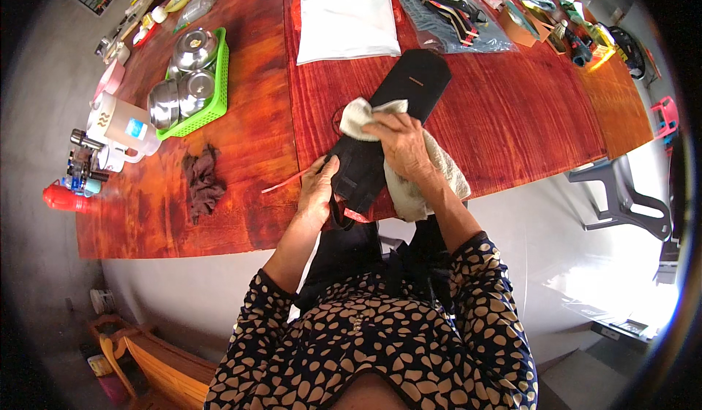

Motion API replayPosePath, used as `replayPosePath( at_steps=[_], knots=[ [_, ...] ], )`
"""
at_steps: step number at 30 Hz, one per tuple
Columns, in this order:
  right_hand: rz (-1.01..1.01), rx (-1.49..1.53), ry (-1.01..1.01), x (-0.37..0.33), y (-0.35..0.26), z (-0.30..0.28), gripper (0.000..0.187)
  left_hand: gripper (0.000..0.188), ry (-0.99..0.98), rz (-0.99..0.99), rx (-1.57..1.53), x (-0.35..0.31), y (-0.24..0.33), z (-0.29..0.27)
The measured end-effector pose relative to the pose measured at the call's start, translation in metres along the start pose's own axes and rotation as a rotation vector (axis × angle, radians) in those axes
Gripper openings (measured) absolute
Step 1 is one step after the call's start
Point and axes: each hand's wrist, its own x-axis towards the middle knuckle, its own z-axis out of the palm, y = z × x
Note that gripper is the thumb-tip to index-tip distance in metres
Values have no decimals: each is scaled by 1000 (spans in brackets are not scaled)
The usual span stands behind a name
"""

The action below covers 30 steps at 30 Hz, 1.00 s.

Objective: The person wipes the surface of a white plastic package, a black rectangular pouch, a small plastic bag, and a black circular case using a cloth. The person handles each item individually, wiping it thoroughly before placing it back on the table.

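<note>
A long flat black case [415, 81] with a strap lies slantwise near the front edge of the wooden table. My left hand [317, 185] grips its near left edge, thumb on top. A whitish cloth [424, 188] is bunched in my right hand [402, 144], which presses it on the middle of the case. Part of that cloth hangs down past the table's edge below my right wrist. A thin red-pink strip [281, 183] sticks out to the left beside my left hand, and another reddish bit [356, 215] shows at the case's near end.
The red-brown table [256, 118] bears a green basket [224, 74] of steel bowls, a plastic jug [124, 121], a crumpled dark cloth [202, 180] and a white packet [347, 15]. Table-tennis paddles [450, 8] lie in plastic at the back right. A grey chair [621, 198] stands right.
</note>
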Motion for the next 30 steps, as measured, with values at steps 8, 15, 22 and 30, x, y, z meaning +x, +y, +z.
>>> replayPosePath(
  at_steps=[8,15,22,30],
  knots=[
    [-87,307,-341,-49,-31,-43,31,27,26,102,28,14,-16,-6],
    [31,122,-321,-59,11,-98,34,36,-71,36,-98,19,-14,-14],
    [203,-415,98,-16,27,-74,35,35,-251,-127,-310,6,6,-4],
    [-48,-36,-95,-65,-86,-57,48,35,-288,-159,-251,15,-4,-8]
  ],
)
